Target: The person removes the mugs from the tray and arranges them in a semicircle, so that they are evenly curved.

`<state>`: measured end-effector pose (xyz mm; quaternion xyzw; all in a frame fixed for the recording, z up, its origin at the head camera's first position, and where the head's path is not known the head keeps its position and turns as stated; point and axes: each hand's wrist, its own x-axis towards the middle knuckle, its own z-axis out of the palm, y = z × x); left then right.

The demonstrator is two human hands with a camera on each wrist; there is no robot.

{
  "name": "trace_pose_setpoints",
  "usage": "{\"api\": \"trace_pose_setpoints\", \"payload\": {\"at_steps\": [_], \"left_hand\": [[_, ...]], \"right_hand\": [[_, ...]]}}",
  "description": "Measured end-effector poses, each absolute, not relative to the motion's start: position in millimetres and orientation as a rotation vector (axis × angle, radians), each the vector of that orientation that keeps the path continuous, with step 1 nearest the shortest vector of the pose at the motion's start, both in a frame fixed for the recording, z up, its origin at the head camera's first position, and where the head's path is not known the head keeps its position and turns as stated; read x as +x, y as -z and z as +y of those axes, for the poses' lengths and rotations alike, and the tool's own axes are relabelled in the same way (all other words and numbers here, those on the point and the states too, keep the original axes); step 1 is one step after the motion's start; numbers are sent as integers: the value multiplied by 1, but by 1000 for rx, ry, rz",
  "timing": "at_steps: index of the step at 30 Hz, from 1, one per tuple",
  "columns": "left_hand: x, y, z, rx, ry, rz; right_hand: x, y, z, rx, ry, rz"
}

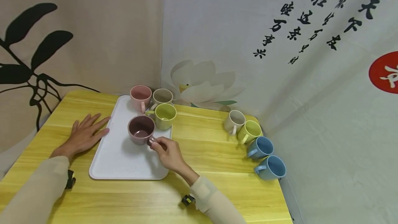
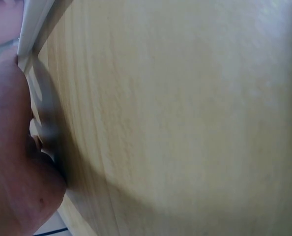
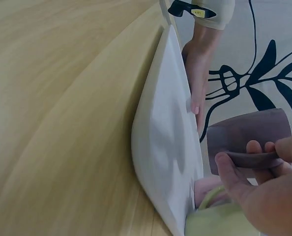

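Note:
My right hand (image 1: 169,155) pinches the handle of a dark mauve mug (image 1: 141,130) between thumb and fingers. In the right wrist view that mug (image 3: 249,132) hangs above the white tray (image 1: 124,165), and a shadow falls under it in the head view. Along the tray's left edge lies my left hand (image 1: 84,136), fingers stretched out and palm down on the table, fingertips and thumb at the rim. On the tray's far right part stand a pink mug (image 1: 136,104), a beige mug (image 1: 163,96) and a yellow-green mug (image 1: 164,122), close together.
Along the right side of the wooden table (image 1: 199,148), another beige mug (image 1: 234,120), a yellow-green mug (image 1: 249,132) and two blue mugs (image 1: 271,168) stand in a slanting row. A printed curtain (image 1: 217,27) hangs behind the table and down its right side.

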<state>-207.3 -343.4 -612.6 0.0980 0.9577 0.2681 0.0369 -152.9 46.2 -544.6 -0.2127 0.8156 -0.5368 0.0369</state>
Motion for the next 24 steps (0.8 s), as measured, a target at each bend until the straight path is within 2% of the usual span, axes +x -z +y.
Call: {"api": "trace_pose_setpoints", "payload": {"at_steps": [24], "left_hand": [[-208,614,-343,316,-821,2947]], "right_hand": [[-119,539,144,-671,1718,2450]]}}
